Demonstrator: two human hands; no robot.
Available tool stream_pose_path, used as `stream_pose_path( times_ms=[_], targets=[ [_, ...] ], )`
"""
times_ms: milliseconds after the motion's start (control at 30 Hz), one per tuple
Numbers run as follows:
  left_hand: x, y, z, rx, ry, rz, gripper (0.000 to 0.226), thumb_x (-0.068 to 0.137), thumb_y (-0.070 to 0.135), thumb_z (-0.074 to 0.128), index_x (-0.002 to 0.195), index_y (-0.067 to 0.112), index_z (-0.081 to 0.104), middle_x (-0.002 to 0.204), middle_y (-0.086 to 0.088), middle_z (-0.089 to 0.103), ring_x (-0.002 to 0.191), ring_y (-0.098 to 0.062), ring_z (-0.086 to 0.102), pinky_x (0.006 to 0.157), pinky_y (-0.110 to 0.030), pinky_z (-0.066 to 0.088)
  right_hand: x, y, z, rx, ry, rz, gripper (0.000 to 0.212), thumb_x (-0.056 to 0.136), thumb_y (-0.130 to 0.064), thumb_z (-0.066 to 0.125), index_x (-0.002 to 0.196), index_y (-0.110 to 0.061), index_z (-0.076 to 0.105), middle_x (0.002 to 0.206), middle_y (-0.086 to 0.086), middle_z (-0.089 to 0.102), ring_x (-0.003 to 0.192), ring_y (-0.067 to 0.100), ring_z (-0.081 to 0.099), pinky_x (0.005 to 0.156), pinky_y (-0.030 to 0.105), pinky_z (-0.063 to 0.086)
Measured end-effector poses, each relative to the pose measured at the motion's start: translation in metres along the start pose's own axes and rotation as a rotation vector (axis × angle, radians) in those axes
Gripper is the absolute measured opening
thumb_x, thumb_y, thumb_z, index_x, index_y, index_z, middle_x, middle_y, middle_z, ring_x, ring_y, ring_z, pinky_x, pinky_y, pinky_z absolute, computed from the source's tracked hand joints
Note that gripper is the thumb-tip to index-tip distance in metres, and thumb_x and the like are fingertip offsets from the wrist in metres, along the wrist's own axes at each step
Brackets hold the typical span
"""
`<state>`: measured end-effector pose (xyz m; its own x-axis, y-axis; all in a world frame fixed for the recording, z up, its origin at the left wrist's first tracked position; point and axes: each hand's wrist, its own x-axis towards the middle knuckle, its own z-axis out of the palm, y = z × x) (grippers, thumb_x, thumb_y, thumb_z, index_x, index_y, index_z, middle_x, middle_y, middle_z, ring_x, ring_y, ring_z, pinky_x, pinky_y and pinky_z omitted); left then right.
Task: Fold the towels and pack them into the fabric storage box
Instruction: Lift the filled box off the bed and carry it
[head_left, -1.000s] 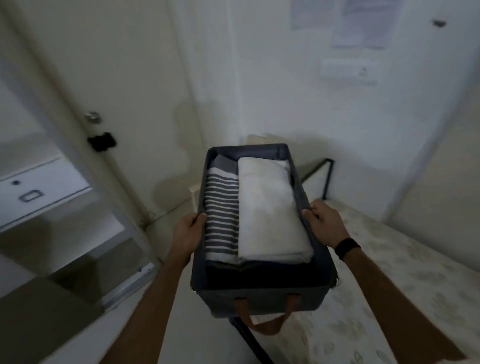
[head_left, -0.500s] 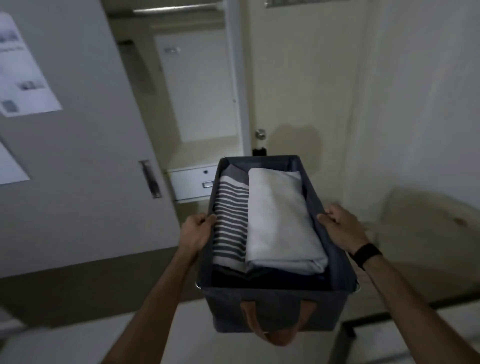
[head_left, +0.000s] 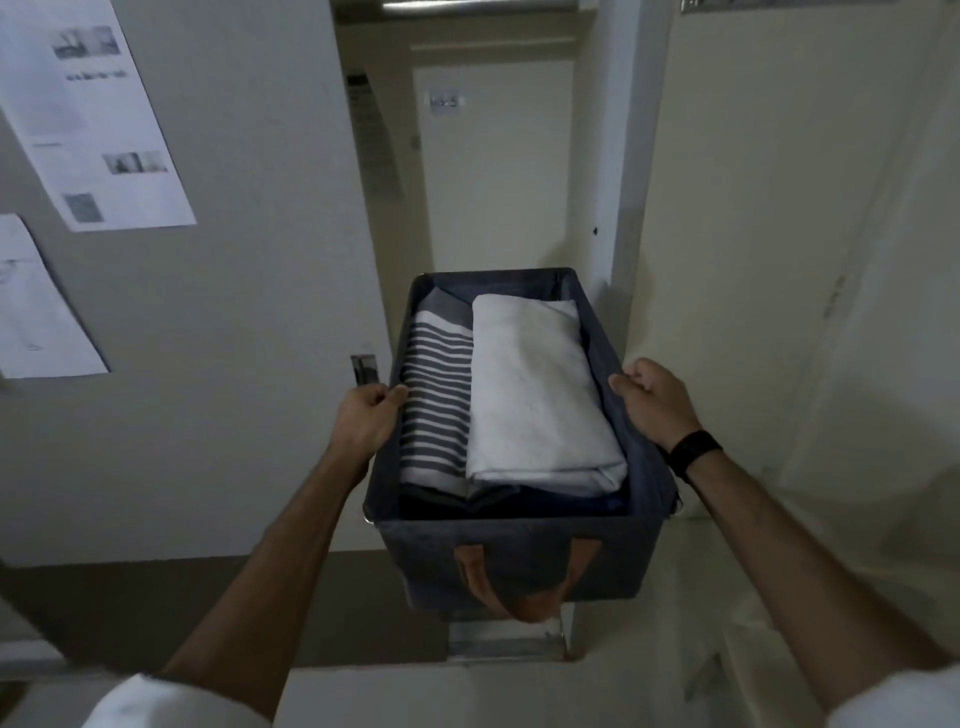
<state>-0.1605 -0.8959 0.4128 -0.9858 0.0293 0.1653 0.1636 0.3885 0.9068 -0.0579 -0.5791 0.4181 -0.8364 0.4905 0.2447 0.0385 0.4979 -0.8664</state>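
You hold the fabric storage box up in front of you with both hands, clear of any surface. Your left hand grips the left rim, fingers curled over the edge with the fingertips just beside the striped towel. Your right hand grips the right rim the same way, thumb and fingers clamped over the fabric wall; a black wristband sits on that wrist.

Inside the box the striped towel lies folded along the left side, and the white towel lies folded along the right, its left edge overlapping the striped one. Both rest on darker folded cloth that shows at the near end of the box. The brown handle hangs on the near wall of the box.

Compared with a second ago, your view has swung round: the bed and its patterned mattress that lay at your right are gone from sight, and you now face a doorway with a pale door beyond it. Half a second ago the grey panel at your left was already there; now it fills more of the left side, with two printed sheets stuck on it and a small metal latch just beyond your left hand. The box itself sits in your hands as it did before, towels unshifted, your grip on the two rims unchanged.
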Motion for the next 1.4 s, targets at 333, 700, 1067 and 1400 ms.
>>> stream_pose_path(
  times_ms=[333, 700, 1067, 1400],
  targets=[
    [0.166, 0.019, 0.067, -0.033, -0.11, -0.181, 0.019, 0.093, 0.02, 0.062, 0.08, 0.007, 0.06, 0.086, -0.012, 0.065, 0.079, -0.027, 0.061, 0.068, -0.03, 0.048, 0.211, 0.028, 0.055, -0.1, -0.08, 0.024, 0.037, 0.096, -0.019, 0.052, 0.062, -0.015, 0.041, 0.06, 0.002, 0.043, 0.056, 0.015, 0.04, 0.051, 0.028, 0.025],
    [0.243, 0.011, 0.114, 0.183, -0.039, 0.16, 0.057, 0.081, 0.059, 0.065, 0.122, 0.018, 0.062, 0.124, -0.002, 0.063, 0.11, -0.021, 0.06, 0.098, -0.042, 0.048, 0.363, 0.024, 0.116, -0.345, -0.172, 0.095, 0.042, 0.101, -0.027, 0.042, 0.061, -0.013, 0.04, 0.063, 0.003, 0.043, 0.056, 0.016, 0.039, 0.049, 0.027, 0.025],
    [0.244, -0.03, 0.155, 0.662, 0.67, 0.923, 0.027, 0.097, 0.028, 0.05, 0.089, 0.02, 0.075, 0.102, 0.003, 0.074, 0.094, -0.02, 0.068, 0.092, -0.043, 0.042, 0.263, 0.043, 0.123, -0.441, 0.347, -0.782, 0.055, 0.099, -0.057, 0.036, 0.064, -0.023, 0.061, 0.06, -0.009, 0.059, 0.054, 0.011, 0.051, 0.069, 0.033, 0.045],
    [0.314, -0.022, 0.154, 0.717, 0.474, 0.607, 0.045, 0.101, 0.044, 0.03, 0.114, 0.02, 0.066, 0.117, -0.003, 0.067, 0.105, -0.024, 0.061, 0.09, -0.041, 0.041, 0.321, 0.041, 0.173, -0.691, 0.499, -0.862, 0.051, 0.102, -0.055, 0.033, 0.085, -0.023, 0.068, 0.089, -0.006, 0.069, 0.083, 0.018, 0.062, 0.078, 0.035, 0.038]
  ],
)
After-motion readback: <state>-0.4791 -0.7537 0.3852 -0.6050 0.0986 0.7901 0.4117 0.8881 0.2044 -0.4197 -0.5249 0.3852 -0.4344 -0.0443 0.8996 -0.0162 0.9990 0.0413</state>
